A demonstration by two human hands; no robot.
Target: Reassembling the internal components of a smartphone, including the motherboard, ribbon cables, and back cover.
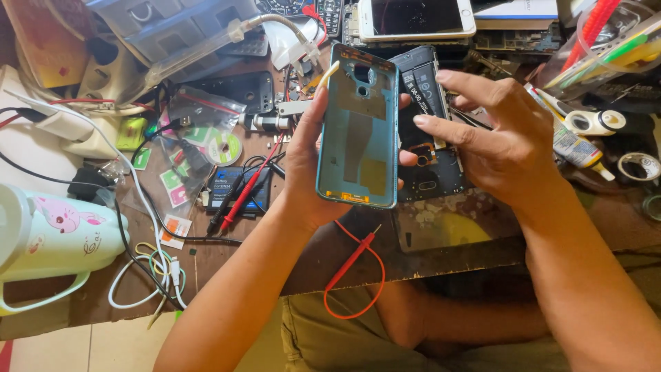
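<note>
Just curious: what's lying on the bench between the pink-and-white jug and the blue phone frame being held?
In the head view: plastic packets, a blue battery and red-and-black probes.

1. Your desk (227, 258): brown, worn, crowded.
2. On it at left: pale green jug (48, 238), white cables (148, 275), small plastic bags (193, 148).
3. Centre: red test probe (249, 184), open dark phone (430, 138).
4. Right: glue tube (575, 146), tape roll (642, 165).
</note>
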